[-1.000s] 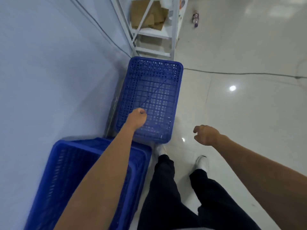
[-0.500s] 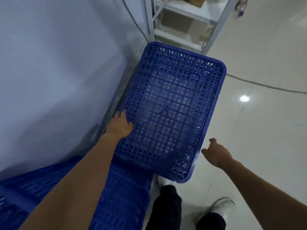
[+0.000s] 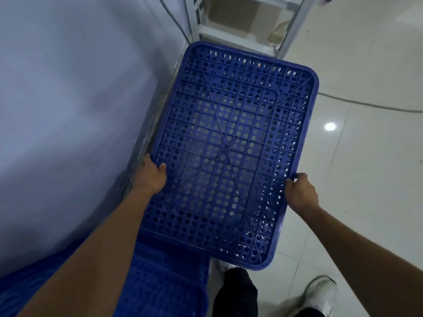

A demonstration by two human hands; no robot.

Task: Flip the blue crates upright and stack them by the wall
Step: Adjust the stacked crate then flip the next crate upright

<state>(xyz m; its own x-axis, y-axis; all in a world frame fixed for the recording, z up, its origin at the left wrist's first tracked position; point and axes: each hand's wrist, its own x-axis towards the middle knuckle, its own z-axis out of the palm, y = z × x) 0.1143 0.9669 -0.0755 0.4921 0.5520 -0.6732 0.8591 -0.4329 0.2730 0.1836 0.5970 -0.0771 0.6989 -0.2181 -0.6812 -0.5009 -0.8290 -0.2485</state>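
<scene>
A pale blue-grey painted wall [image 3: 68, 110] fills the left side of the view, and a glossy white tiled floor [image 3: 370, 191] fills the right, with a ceiling light mirrored in it as a bright spot.

Between them, close along the foot of the wall, is a large blue perforated plastic crate [image 3: 229, 138]. Its hole-punched, ribbed base with two crossing diagonal braces is turned up toward the camera (so it is not yet upright). Pale floor shows through the holes. Whether the crate is resting on the floor or raised off it cannot be told.

Its near left corner overlaps a second blue slatted plastic crate [image 3: 164, 284], which sits against the wall at the lower left, partly hidden behind the left forearm.

Past the far end of the first crate stands a white metal shelving rack [image 3: 231, 40], with a brown cardboard box [image 3: 235, 14] tucked under its lowest shelf.

The left hand [image 3: 152, 177] grips the crate's wall-side long edge, its thumb lying on top of the base. The right hand [image 3: 301, 194] grips the opposite long edge, fingers curled round the rim.

At the bottom are black trousers [image 3: 235, 291] and a white shoe [image 3: 320, 291]. A thin cable [image 3: 366, 104] runs across the floor on the right.
</scene>
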